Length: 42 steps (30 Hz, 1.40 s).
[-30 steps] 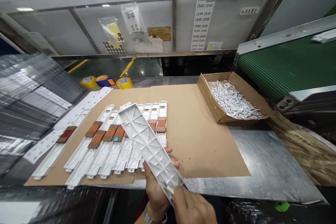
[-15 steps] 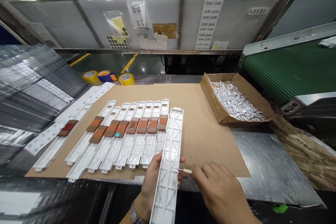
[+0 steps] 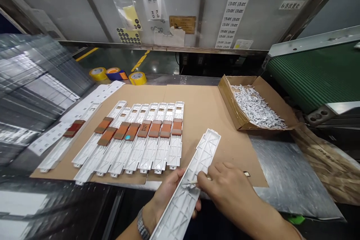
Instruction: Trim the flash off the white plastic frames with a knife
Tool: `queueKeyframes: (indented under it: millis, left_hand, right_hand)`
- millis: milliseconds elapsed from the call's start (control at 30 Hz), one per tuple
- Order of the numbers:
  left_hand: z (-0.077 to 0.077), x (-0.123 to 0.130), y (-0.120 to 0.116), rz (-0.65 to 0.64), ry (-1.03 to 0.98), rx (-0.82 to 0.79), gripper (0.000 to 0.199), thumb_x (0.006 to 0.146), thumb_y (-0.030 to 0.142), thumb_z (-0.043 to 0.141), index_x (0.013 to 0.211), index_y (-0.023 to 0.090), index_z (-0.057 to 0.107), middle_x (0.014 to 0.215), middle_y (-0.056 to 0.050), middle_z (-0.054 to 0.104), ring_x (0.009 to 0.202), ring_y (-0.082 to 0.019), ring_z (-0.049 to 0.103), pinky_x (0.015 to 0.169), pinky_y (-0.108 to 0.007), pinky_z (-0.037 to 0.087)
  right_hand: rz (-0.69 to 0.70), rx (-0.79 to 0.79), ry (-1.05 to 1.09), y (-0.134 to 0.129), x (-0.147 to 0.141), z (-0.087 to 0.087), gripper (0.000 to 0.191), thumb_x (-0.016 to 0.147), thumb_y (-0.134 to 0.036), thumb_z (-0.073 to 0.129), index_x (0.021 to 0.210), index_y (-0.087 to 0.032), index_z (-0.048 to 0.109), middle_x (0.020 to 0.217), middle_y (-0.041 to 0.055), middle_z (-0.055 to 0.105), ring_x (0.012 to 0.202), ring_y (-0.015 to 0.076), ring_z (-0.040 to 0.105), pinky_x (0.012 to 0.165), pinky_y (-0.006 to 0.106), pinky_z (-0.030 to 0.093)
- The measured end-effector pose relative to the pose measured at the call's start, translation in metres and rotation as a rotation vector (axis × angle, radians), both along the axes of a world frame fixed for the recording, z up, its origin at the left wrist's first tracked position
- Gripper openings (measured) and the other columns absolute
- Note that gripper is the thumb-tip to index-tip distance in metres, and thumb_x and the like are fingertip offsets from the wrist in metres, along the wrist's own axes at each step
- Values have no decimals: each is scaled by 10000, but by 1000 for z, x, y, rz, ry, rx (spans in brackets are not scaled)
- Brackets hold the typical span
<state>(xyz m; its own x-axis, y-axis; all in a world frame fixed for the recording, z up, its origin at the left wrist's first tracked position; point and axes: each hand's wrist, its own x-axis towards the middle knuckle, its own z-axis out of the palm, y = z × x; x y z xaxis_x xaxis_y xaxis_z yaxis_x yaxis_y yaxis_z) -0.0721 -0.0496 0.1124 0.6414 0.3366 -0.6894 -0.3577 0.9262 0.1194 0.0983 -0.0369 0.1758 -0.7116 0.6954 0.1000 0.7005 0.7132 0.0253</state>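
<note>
A white ribbed plastic strip (image 3: 181, 208) — hollow side up, crossed by diagonal struts — lies angled above the cardboard's near edge, a slim pale-handled hand tool (image 3: 192, 182) — metal tip out — across it.

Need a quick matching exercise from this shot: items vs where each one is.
Items:
1. panel
2. pick
3. scraps
4. tape rolls

Places:
A. in the box
B. in the right hand
C. beyond the far edge of the cardboard sheet
D. in the left hand

Pairs: 1-D, 2-B, 3-A, 4-C
</note>
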Motion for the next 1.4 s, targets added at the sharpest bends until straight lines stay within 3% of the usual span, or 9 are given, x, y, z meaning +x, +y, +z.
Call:
queueKeyframes:
  millis: [233, 600, 767, 900, 967, 1033, 1200, 1300, 1400]
  left_hand:
    - [7, -1, -1, -35, -45, -2, 625, 883, 449, 192, 762, 55, 662, 495, -127, 627, 404, -180, 595, 368, -232, 450]
    - [5, -7, -4, 3, -121, 64, 550, 882, 417, 240, 892, 55, 653, 529, -105, 635, 444, -179, 608, 403, -236, 470]
    - [-5, -11, -5, 56, -128, 48, 497, 857, 411, 328, 969, 44, 643, 824, -128, 702, 511, -187, 642, 408, -264, 487]
    - [-7, -24, -2, 86, -134, 47, 491, 839, 415, 378, 1008, 33, 634, 864, -112, 701, 571, -175, 653, 471, -268, 513]
    - [-8, -34, -2, 97, -144, 59, 520, 833, 423, 384, 1012, 0, 628, 787, -123, 696, 599, -184, 657, 510, -272, 524]
    - [-11, -45, -2, 86, -157, 104, 556, 839, 435, 376, 1007, -34, 623, 717, -145, 685, 616, -197, 662, 539, -275, 530]
    - [-28, -78, 0, 68, -171, 293, 554, 844, 476, 384, 1019, 11, 630, 863, -182, 698, 588, -213, 664, 434, -250, 491]
    - [-31, -99, 0, 61, -175, 380, 574, 843, 483, 394, 1266, 108, 488, 902, -192, 698, 562, -244, 667, 384, -258, 461]
    - [-26, -113, -2, 86, -134, 467, 601, 815, 413, 461, 1365, 191, 366, 807, -147, 708, 590, -250, 672, 423, -267, 468]
  right_hand:
    - [11, -114, -55, 4, -2, -2, 231, 689, -114, 717, 800, -230, 551, 693, -16, 619, 626, 197, 564, 562, 317, 247]
    - [16, 7, 74, 4, -3, -19, 222, 676, -122, 713, 793, -226, 556, 631, -21, 579, 563, 162, 496, 561, 318, 221]
    - [79, -42, 195, 9, 5, -16, 135, 856, -212, 560, 724, -226, 531, 606, -21, 549, 550, 152, 472, 543, 303, 242]
    - [-223, -52, 405, 20, 37, -41, 244, 966, -282, 353, 920, -215, 583, 743, 27, 615, 702, 169, 563, 623, 273, 373]
    - [-508, -25, 375, 29, 55, -70, 304, 971, -309, 317, 1128, -207, 557, 904, 63, 644, 870, 191, 588, 731, 279, 425]
    - [-640, -3, 258, 39, 68, -104, 383, 960, -277, 268, 1204, -165, 541, 893, 93, 642, 863, 229, 592, 747, 328, 449]
    - [-626, 41, 129, 56, 70, -155, 438, 889, -204, 275, 1099, -113, 648, 702, 138, 609, 668, 302, 585, 606, 431, 465]
    - [-559, 88, 106, 58, 53, -147, 437, 871, -232, 295, 1096, -100, 646, 892, 211, 639, 777, 331, 611, 652, 468, 479]
    - [-150, 84, 124, 61, 15, -124, 507, 858, -403, 410, 1290, -155, 507, 1242, 191, 554, 1116, 344, 527, 869, 472, 447]
